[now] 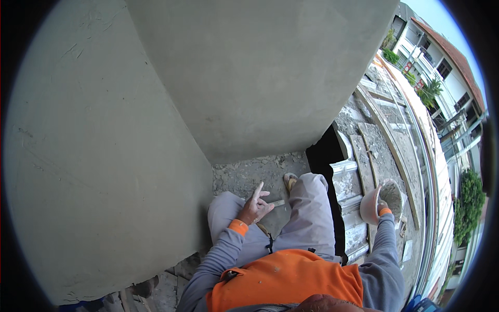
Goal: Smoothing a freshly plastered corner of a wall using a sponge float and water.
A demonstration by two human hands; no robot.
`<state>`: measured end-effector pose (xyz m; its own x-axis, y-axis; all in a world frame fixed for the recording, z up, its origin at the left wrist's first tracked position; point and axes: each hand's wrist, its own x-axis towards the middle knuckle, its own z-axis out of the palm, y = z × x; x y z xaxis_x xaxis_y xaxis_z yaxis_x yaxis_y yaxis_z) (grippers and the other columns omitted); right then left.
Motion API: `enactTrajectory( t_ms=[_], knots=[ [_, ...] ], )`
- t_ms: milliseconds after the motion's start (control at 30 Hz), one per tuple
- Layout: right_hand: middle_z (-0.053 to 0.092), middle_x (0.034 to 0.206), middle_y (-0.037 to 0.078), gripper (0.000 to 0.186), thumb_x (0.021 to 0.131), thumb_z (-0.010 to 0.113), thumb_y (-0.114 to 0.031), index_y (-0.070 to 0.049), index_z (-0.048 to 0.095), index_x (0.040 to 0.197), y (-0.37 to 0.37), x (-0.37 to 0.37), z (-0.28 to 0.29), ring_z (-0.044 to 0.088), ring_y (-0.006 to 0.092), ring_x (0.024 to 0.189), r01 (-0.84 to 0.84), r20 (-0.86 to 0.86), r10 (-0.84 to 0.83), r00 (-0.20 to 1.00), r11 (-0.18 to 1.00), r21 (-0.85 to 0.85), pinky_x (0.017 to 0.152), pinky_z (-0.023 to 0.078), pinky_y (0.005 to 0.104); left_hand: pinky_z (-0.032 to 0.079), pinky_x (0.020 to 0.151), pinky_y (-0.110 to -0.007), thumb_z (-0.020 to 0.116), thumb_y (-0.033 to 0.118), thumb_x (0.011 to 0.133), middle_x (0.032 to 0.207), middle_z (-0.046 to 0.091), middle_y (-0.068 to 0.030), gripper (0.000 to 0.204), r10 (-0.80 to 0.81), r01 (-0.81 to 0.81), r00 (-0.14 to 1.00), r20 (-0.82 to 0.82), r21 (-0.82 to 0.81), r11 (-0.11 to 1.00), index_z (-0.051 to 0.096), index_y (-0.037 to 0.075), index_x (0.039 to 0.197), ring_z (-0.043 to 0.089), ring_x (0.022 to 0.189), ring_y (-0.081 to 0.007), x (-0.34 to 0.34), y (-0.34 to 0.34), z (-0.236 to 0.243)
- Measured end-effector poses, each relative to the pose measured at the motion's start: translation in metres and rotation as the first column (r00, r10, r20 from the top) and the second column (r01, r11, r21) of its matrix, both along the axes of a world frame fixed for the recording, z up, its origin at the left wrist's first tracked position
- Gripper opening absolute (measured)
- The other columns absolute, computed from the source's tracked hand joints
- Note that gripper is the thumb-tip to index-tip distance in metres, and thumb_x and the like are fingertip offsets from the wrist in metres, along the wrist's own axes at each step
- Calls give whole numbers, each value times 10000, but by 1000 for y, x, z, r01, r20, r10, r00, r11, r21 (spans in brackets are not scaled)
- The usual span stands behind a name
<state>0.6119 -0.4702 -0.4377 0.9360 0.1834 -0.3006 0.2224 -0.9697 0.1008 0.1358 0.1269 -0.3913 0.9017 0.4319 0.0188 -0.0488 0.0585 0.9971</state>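
My left hand is raised over my left thigh with its fingers spread and pale residue on them; I see nothing in it. Just past its fingertips, a short pale strip shows between my knees; I cannot tell its kind. Off to the right, my right hand reaches over the rim of a pale pinkish bucket. The bucket's inside is coated with grey, mortar-like material. The fingers of that hand are mostly hidden at the bucket's mouth, so what they hold, if anything, does not show.
Smooth grey plastered walls meet in a corner ahead. Crumbs litter the ledge at their foot. A dark gap runs along my right side. Beyond lie wooden planks and debris on a lower surface, with houses farther off.
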Motion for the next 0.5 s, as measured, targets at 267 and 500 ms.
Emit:
enactTrajectory(
  t_ms=[267,500],
  knots=[
    [670,1150,158,334,843,597,-313,-169,702,1124,18,18,-7,628,342,1091,-46,-13,46,999,999,10,955,487,400,533,747,-273,746,177,834,1307,527,-206,941,7,-1,995,-100,60,998,134,51,1537,648,838,-143,-10,2,21],
    [677,1125,163,355,824,599,-329,-132,710,1098,72,-17,13,634,349,1073,-163,-48,161,986,986,-40,958,486,405,525,753,-274,742,199,838,1314,517,-204,944,23,-13,990,-142,71,997,129,56,1541,639,850,-139,-25,1,16]
  ],
)
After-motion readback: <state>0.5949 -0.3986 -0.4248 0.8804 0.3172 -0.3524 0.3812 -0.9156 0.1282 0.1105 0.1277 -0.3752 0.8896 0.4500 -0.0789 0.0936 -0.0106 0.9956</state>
